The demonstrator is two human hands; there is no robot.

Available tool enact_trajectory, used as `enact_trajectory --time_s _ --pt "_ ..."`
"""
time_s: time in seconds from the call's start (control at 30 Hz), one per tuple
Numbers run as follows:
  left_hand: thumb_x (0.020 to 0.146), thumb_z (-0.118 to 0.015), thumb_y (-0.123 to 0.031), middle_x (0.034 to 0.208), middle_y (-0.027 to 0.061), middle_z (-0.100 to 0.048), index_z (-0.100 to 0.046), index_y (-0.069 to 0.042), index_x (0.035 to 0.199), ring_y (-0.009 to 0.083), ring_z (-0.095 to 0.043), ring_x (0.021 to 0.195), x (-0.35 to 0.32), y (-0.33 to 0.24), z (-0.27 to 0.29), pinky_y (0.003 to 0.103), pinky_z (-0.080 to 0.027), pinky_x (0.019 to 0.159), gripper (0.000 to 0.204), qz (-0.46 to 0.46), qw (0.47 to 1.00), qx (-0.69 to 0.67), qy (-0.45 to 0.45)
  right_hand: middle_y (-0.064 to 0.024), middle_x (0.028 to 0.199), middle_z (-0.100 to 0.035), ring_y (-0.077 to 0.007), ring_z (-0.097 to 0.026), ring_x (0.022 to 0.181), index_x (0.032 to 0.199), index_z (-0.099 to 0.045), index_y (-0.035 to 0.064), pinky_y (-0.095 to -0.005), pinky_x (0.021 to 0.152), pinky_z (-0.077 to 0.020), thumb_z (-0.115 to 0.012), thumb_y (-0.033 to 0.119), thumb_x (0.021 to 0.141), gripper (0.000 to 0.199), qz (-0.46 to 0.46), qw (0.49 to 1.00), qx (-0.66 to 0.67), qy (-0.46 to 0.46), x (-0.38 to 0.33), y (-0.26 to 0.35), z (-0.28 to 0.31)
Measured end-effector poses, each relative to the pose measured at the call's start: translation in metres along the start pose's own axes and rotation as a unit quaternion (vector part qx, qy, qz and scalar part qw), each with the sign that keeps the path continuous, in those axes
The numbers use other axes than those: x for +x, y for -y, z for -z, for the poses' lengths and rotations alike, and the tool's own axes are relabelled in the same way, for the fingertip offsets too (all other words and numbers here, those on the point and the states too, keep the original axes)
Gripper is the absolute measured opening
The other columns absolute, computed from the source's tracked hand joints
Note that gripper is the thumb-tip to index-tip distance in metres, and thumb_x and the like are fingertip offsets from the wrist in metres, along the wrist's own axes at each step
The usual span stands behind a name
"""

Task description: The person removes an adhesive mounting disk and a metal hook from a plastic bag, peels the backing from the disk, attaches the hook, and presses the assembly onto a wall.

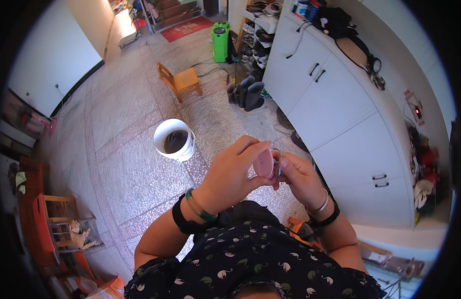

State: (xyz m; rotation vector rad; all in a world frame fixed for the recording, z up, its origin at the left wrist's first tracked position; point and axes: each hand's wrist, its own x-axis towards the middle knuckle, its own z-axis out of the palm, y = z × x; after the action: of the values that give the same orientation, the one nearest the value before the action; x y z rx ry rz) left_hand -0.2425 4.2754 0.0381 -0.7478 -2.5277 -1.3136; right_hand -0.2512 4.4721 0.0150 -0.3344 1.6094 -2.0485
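Observation:
In front of my chest, my left hand pinches a small pink oval piece between thumb and fingers. Its pink face is turned toward my left palm, and I cannot tell its exact kind. On its right side, a shiny curved metal part shows; whether it is joined to the pink piece is unclear. My right hand grips that metal part with thumb and fingers, close beside the left fingertips. A white bucket with dark contents stands on the floor beyond my left hand.
A small wooden chair, dark boots and a green tank stand farther off. White cabinets run along the right. A shoe rack stands beyond them. At lower left, a cat lies near wooden furniture.

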Motion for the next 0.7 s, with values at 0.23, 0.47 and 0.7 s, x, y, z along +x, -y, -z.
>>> enact_trajectory --time_s 0.23,0.47,0.7 --pt "0.063 -0.082 -0.016 0.098 0.0093 -0.057 -0.052 -0.001 0.117 0.0175 -0.061 0.086 0.057 0.075 0.000 0.027 -0.049 0.081 0.064 0.161 0.939 -0.302 0.012 -0.0152 0.096 -0.061 -0.0207 -0.062 0.086 0.119 -0.048 -0.0023 -0.0300 0.075 -0.0487 -0.051 0.008 0.089 0.032 0.257 0.896 -0.361 -0.024 0.083 -0.004 0.034" --pt "0.064 -0.080 -0.017 0.098 0.0096 -0.057 -0.054 -0.002 0.114 0.0205 -0.060 0.089 0.149 0.149 0.041 0.030 -0.048 0.078 0.059 0.074 0.989 -0.120 0.033 -0.0111 0.094 -0.060 -0.0152 -0.059 0.078 0.119 -0.047 -0.0037 -0.0277 0.070 -0.0485 -0.046 0.014 0.094 0.031 0.120 0.970 -0.208 -0.038 0.192 0.011 0.057" --pt "0.060 -0.082 -0.017 0.099 0.0104 -0.056 -0.054 -0.003 0.113 0.0239 -0.060 0.088 0.242 0.227 0.108 0.030 -0.048 0.076 0.061 0.021 0.996 -0.077 0.043 -0.0092 0.094 -0.060 -0.0127 -0.057 0.078 0.123 -0.044 -0.0038 -0.0250 0.070 -0.0472 -0.045 0.012 0.094 0.034 0.059 0.997 -0.054 -0.020 0.319 0.045 0.066"
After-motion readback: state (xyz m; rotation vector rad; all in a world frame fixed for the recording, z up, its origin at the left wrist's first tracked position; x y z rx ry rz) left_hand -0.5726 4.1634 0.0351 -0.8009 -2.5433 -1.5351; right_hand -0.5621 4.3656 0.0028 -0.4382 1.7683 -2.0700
